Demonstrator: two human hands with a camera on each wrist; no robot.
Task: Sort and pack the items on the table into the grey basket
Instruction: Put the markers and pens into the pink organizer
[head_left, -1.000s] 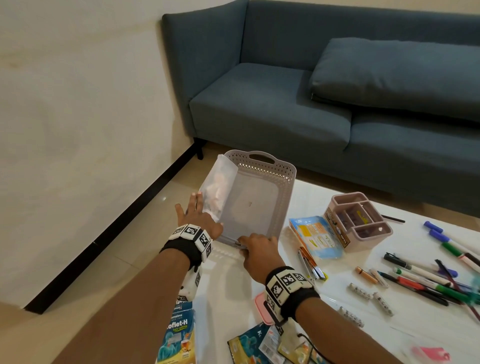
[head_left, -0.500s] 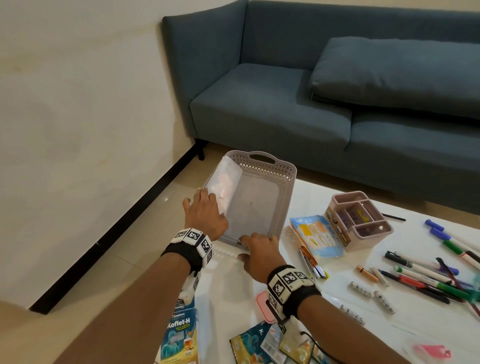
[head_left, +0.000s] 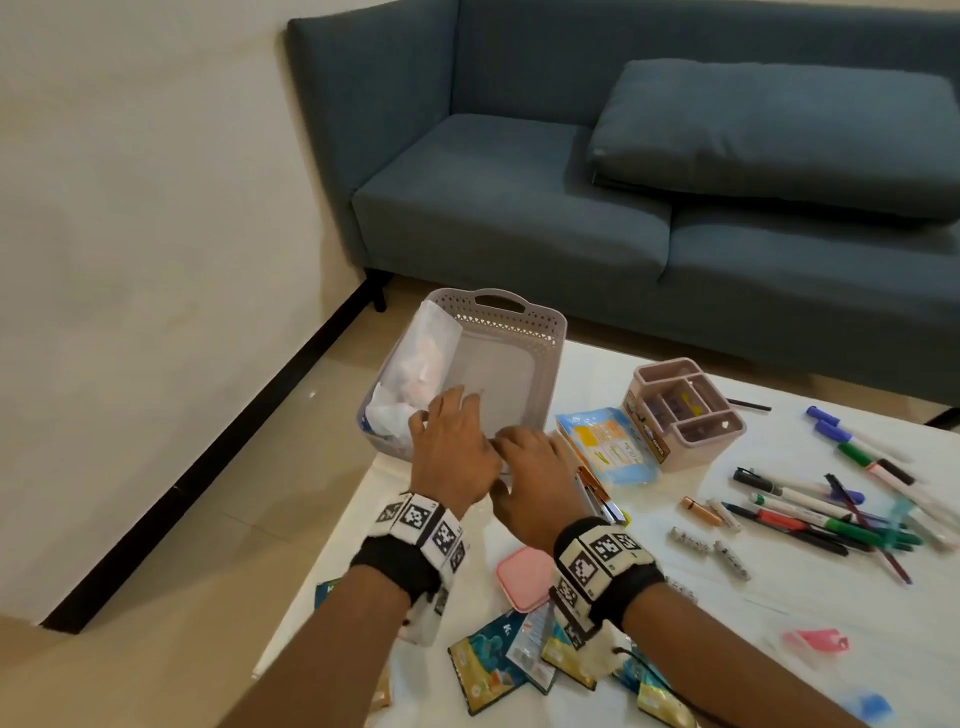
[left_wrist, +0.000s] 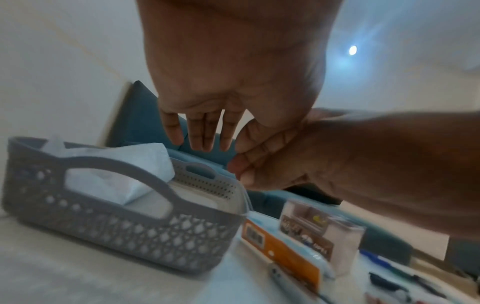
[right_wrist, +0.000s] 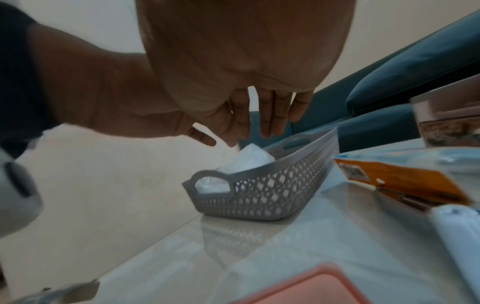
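Your head view shows the grey basket (head_left: 524, 338) at the desk's (head_left: 649, 603) far left corner, a white packet (head_left: 423, 358) leaning inside; the wrist views show its near handle. Your left hand (head_left: 452, 452) and right hand (head_left: 530, 478) hover loosely open, empty, thumbs side by side; whether they touch is unclear.

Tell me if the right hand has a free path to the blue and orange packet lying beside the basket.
Probably yes. The right hand is open and holds nothing, and the blue and orange packet lies flat just to its right, uncovered on top, between the grey basket and the pink organiser.
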